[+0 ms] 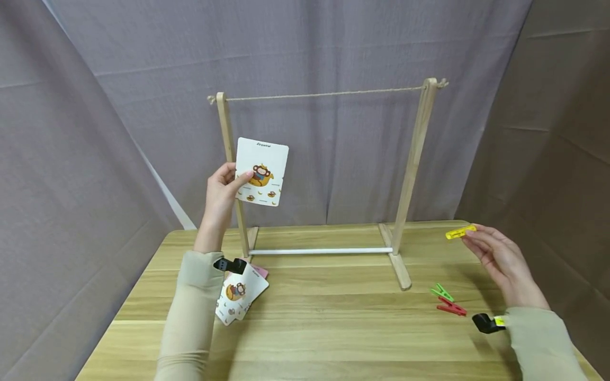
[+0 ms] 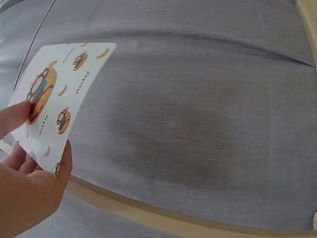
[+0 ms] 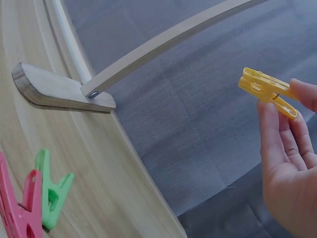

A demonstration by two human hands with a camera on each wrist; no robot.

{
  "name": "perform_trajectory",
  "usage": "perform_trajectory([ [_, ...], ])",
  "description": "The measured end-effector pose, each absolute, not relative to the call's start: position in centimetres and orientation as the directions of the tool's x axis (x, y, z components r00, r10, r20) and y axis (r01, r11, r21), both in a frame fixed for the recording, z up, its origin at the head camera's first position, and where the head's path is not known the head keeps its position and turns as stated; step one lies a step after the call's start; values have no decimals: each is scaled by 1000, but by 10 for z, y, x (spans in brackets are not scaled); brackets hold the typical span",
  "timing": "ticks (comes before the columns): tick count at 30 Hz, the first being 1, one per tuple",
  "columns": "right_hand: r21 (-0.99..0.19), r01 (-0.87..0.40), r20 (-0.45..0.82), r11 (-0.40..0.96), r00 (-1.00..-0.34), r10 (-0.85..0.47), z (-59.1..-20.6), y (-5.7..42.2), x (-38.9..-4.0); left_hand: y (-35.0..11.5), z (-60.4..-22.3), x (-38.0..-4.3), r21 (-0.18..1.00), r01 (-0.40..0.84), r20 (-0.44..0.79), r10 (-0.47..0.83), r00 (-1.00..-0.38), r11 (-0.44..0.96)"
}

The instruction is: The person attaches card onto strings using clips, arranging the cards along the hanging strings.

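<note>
My left hand (image 1: 220,197) pinches a white card (image 1: 262,159) with a monkey on a banana, thumb across its front. The card is raised before the left post of a wooden stand, below the rope (image 1: 329,94). In the left wrist view the same card (image 2: 74,74) appears tilted, its lower edge among the fingers. My right hand (image 1: 500,259) holds a yellow clothespin (image 1: 460,232) between thumb and fingertips, above the table's right side. Seen from the right wrist, the yellow clothespin (image 3: 267,91) has its jaws together. Beneath that hand lie a green clothespin (image 1: 442,292) and a red clothespin (image 1: 451,306).
The wooden stand has a left post (image 1: 240,222), a right post (image 1: 413,164) and a white bar (image 1: 319,251) low between them. More cards (image 1: 243,291), one pink, lie in a pile beside the left foot, partly behind my left forearm. Grey curtains (image 1: 329,159) hang behind the table.
</note>
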State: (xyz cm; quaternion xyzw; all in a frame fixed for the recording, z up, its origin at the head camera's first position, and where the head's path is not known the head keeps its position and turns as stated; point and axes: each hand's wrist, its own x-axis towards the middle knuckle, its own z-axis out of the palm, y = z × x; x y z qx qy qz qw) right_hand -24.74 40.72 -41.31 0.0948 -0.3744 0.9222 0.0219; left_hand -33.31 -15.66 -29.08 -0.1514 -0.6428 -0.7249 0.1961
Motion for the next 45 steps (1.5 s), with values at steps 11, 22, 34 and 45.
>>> perform_trajectory([
  [11,-726,-175,225,-665,-974,12,-403,404,-249,-153,-275,-343,843,499,488,-104,-866,-200],
  [22,-730,-214,230,-649,-971,61,-394,402,-249,-149,-253,-344,813,508,501,-104,-859,-285],
  [34,-784,-280,254,-554,-959,125,-349,388,-263,-151,-246,-347,803,507,502,-102,-859,-313],
  [45,-771,-342,296,-538,-939,174,-295,385,-277,-151,-246,-350,798,510,507,-100,-856,-321],
])
